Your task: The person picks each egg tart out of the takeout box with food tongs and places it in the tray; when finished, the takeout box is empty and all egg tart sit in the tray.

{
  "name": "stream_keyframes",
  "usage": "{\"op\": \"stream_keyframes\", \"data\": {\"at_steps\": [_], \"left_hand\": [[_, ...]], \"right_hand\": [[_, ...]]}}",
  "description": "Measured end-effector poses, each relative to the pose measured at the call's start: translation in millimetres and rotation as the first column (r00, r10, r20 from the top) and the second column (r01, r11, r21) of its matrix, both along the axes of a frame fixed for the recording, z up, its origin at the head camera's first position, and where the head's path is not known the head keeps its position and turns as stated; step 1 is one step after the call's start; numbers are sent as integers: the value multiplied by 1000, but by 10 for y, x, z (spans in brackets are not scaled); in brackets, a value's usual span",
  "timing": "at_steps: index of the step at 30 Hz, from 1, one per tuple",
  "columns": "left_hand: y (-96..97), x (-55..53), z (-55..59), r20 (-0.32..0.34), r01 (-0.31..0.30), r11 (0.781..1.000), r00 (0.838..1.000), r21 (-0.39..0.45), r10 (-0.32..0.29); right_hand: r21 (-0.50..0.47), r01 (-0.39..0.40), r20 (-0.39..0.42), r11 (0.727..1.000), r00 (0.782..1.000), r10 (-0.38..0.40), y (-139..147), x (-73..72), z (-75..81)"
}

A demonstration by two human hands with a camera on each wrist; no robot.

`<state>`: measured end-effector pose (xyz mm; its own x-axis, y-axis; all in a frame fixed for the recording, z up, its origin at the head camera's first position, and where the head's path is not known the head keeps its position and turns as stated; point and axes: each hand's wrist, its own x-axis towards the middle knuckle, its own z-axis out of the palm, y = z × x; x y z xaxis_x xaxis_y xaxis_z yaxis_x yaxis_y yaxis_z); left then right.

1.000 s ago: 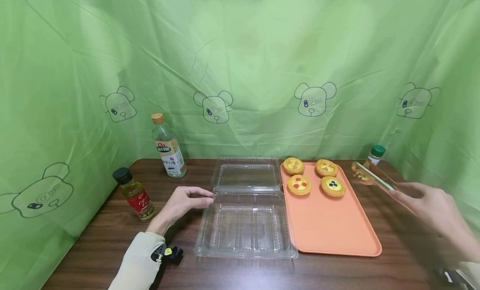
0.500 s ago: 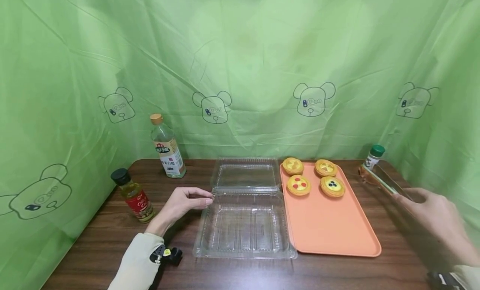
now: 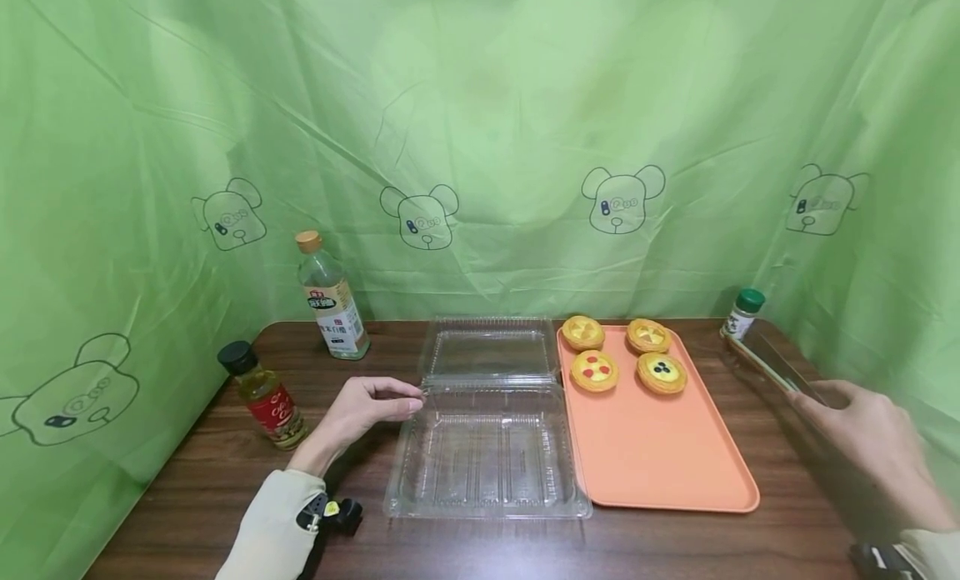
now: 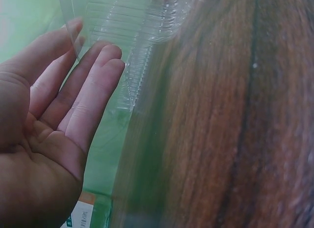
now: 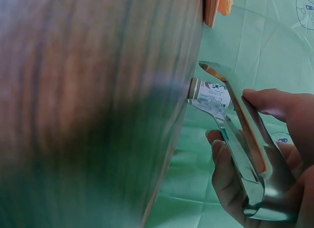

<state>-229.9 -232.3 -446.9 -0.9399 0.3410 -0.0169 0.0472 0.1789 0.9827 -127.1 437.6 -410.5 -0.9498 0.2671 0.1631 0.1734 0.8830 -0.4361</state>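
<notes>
In the head view, my left hand point(image 3: 367, 409) pinches the left edge of a clear plastic container point(image 3: 491, 463), which lies with its lid point(image 3: 491, 351) folded back. The left wrist view shows thumb and fingertips at the container's rim point(image 4: 142, 21). Off to the right, my right hand point(image 3: 866, 426) grips metal tongs point(image 3: 768, 367), tips pointing away. Their two arms point(image 5: 240, 161) stand apart in the right wrist view, with nothing between them. Several egg tarts with different toppings, such as a red-dotted tart point(image 3: 595, 371) and a blueberry-topped tart point(image 3: 662, 373), sit on an orange tray point(image 3: 667, 455).
A green-capped spice jar point(image 3: 742, 315) stands just beyond the tong tips. At the left are an oil bottle point(image 3: 270, 405) with a black cap and a taller vinegar bottle point(image 3: 335, 309). Green curtain point(image 3: 495, 105) surrounds the wooden table point(image 3: 360, 551).
My right hand has shifted the tongs a little away from the tray, towards the spice jar, and their tips now look lower and closer together. My left hand keeps its place at the container.
</notes>
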Motion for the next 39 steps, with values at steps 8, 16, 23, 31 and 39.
{"op": "stream_keyframes", "data": {"at_steps": [8, 16, 23, 31, 39], "left_hand": [[-24, 5, 19, -6, 4, 1000, 1000, -21, -4], [-51, 9, 7, -8, 2, 1000, 1000, -28, -3], [-76, 23, 33, -11, -13, 999, 1000, -41, 12], [-113, 12, 26, -25, -27, 998, 999, -48, 26], [-125, 26, 36, -33, -52, 996, 998, -75, 50]], "right_hand": [[-4, -1, 9, 1000, 1000, 1, -27, 6, -30], [-26, -12, 68, 1000, 998, 14, -92, 14, -49], [6, -86, 131, 996, 988, 85, -19, -83, -42], [17, -104, 160, 994, 982, 100, -32, -167, -70], [12, -109, 181, 994, 978, 105, -51, -198, -60]]}}
